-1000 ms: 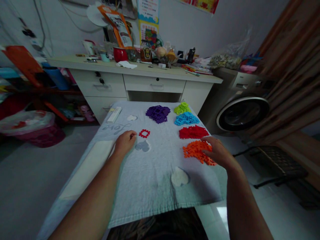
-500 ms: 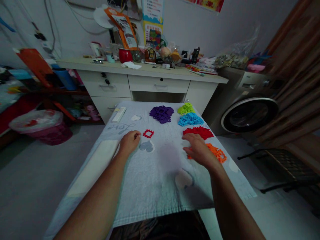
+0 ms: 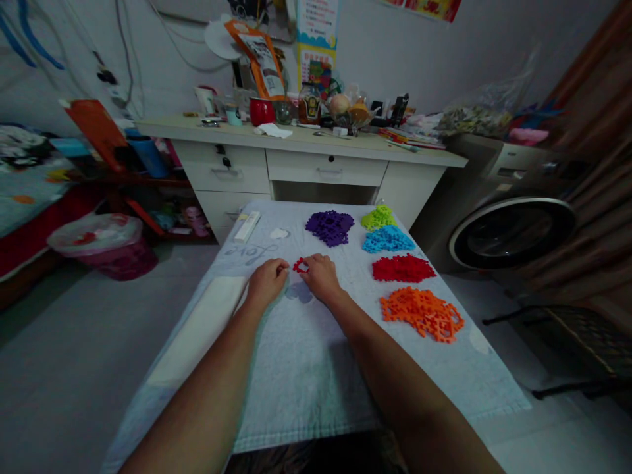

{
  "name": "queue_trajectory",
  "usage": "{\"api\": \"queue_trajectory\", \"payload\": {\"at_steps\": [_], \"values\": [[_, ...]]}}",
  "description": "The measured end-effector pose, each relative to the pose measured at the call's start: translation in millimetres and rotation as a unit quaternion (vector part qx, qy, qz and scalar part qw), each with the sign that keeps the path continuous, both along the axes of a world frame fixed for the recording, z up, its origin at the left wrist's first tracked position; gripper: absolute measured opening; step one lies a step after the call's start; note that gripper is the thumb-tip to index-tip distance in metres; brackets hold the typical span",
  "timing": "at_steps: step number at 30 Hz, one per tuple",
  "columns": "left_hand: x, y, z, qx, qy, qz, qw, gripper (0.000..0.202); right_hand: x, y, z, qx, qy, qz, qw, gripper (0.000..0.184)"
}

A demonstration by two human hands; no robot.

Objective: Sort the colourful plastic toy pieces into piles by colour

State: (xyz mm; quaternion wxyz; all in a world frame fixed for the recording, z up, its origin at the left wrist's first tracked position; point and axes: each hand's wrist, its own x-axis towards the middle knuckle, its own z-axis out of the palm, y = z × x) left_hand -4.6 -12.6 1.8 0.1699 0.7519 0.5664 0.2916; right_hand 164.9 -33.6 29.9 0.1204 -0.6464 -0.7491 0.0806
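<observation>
Red toothed frame (image 3: 297, 266): lies on the cloth between the two hands, just right of the left fingertips and at the fingertips of the other hand; about square in its visible part, so no long axis stands out, and its right side is hidden.
Right hand (image 3: 322, 276): the nearer of the two, its fingers bent over the right side of the frame and seemingly touching it; I cannot tell whether they grip or only rest.
Left hand (image 3: 266, 283): fingers curled in, thumb and forefinger close together, tips pointing right toward the frame with a small gap between; I cannot tell whether anything is pinched there.
Purple pile (image 3: 329, 228): beyond the right hand, on the far part of the cloth.
Red pile (image 3: 402, 268): well to the right of both hands, longest from left to right.
Orange pile (image 3: 422, 313): just nearer than the red one.
Blue pile (image 3: 388, 239): farther than the red one, with the green pile (image 3: 378, 218) just beyond it.
White box (image 3: 247, 227): far left of the cloth (image 3: 306, 375), its long side running from near to far.
</observation>
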Motion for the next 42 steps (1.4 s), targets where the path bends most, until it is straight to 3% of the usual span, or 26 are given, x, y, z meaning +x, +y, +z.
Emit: {"api": "queue_trajectory", "payload": {"at_steps": [4,8,14,17,20,34,38,42], "values": [[0.8,-1.2,2.1,-0.007,0.009,0.012,1.0,0.024,10.5,-4.7,10.3,-0.01,-0.029,0.045,0.998,0.031],[0.8,-1.5,3.2,-0.01,0.015,0.011,1.0,0.026,48.8,-19.3,35.4,-0.013,-0.028,0.09,0.995,0.032],[-0.6,0.2,0.6,-0.007,0.02,0.011,1.0,0.027,156.7,-41.0,74.0,0.057,-0.023,-0.008,0.998,0.039],[-0.8,0.8,0.0,-0.002,0.021,0.007,1.0,0.027,204.2,-49.5,82.8,0.039,-0.044,-0.069,0.996,0.04],[-0.4,0.5,1.1,0.001,0.025,0.002,1.0,0.027,232.1,-54.5,84.3,0.018,-0.051,-0.106,0.993,0.041],[-0.7,0.3,0.5,0.006,0.028,-0.002,1.0,0.027,248.6,-47.4,66.3,0.02,-0.067,-0.134,0.988,0.043],[0.1,-0.3,1.2,0.003,0.024,0.003,1.0,0.027,257.3,-66.4,64.0,0.081,-0.008,-0.142,0.986,0.037],[0.2,-0.8,0.3,0.007,0.019,-0.001,1.0,0.027,269.5,-105.2,50.2,0.134,0.099,-0.231,0.958,0.04]]}}
